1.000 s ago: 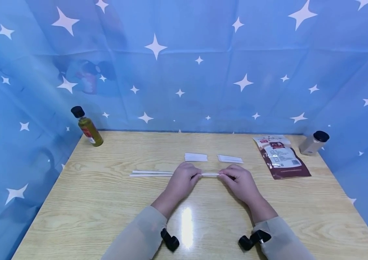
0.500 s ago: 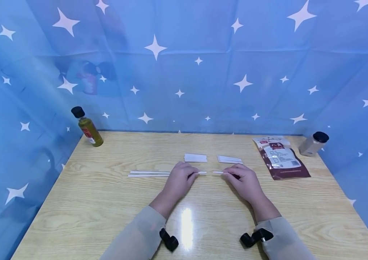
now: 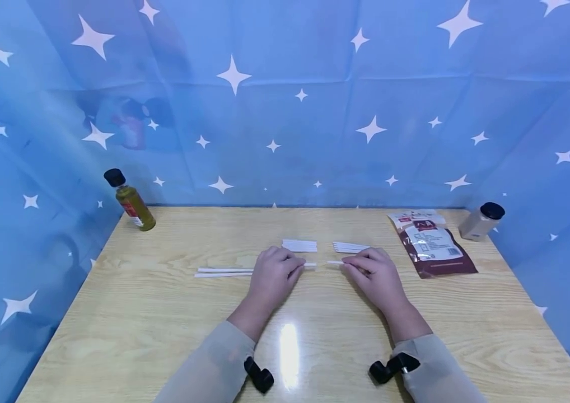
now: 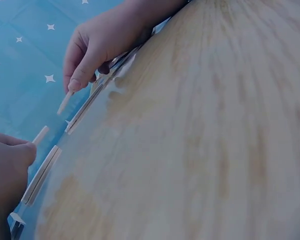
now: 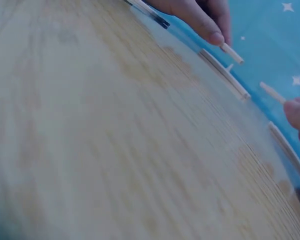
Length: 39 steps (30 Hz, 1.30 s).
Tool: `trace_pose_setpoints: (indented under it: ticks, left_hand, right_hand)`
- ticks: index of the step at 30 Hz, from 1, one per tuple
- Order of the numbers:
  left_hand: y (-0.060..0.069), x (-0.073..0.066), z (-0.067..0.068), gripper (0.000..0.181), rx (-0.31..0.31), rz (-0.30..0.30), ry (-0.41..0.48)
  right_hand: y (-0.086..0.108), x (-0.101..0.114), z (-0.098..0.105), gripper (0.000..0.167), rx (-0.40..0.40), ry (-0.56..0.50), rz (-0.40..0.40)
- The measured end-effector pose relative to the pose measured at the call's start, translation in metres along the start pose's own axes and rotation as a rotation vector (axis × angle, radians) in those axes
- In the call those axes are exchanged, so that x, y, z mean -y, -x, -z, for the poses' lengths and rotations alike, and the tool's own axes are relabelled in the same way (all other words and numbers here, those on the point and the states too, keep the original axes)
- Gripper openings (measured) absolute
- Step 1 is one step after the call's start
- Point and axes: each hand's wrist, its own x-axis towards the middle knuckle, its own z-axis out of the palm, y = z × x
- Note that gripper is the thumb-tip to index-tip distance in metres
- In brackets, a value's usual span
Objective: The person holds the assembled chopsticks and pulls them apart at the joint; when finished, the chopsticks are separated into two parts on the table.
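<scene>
In the head view my left hand (image 3: 271,278) pinches a short piece of white stick (image 3: 310,265) between thumb and fingers, its tip pointing right. Facing it, my right hand (image 3: 374,277) pinches a second short white stick (image 3: 335,262); a small gap parts the two tips. Both wrist views show these pieces raised off the table, the left one (image 4: 40,135) and the right one (image 5: 272,92). Just behind the hands lie two rows of short white sticks, a left row (image 3: 299,245) and a right row (image 3: 350,247). Longer white sticks (image 3: 223,272) lie left of my left hand, partly hidden by it.
A dark red and white food pouch (image 3: 436,246) lies at the right, beside a black-capped jar (image 3: 482,221). At the back left stands a bottle of yellow-green liquid (image 3: 135,204). A blue star-patterned curtain (image 3: 275,112) borders the wooden table (image 3: 164,336).
One second ago a single white stick spanned both hands; half a second ago it was in two pieces with a gap. Since then both hands have moved slightly farther back, toward the rows.
</scene>
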Motion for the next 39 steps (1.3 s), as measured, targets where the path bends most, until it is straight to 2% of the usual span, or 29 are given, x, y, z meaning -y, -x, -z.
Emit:
trace_pose_setpoints:
  ticks: [7, 11, 15, 21, 30, 39]
  left_hand:
    - [-0.005, 0.005, -0.006, 0.008, -0.046, -0.011, -0.073]
    - [-0.011, 0.01, -0.008, 0.007, -0.032, 0.003, -0.096]
    - [-0.014, 0.011, -0.01, 0.007, -0.021, 0.019, -0.107]
    - [-0.019, 0.011, -0.014, 0.006, -0.043, 0.028, -0.108]
    - [-0.025, 0.011, -0.018, 0.007, 0.022, 0.072, -0.146]
    - [-0.028, 0.01, -0.022, 0.007, 0.025, 0.106, -0.154]
  right_hand:
    - [-0.004, -0.013, 0.002, 0.015, -0.056, 0.101, 0.04]
    - [-0.005, -0.021, 0.003, 0.015, -0.087, 0.128, 0.031]
    - [-0.005, -0.025, 0.004, 0.015, -0.074, 0.144, 0.007]
    - [-0.009, -0.028, 0.003, 0.014, -0.054, 0.151, 0.017]
    - [-0.013, -0.03, 0.004, 0.014, -0.039, 0.168, 0.026]
    - [-0.014, -0.033, 0.004, 0.014, -0.001, 0.189, 0.025]
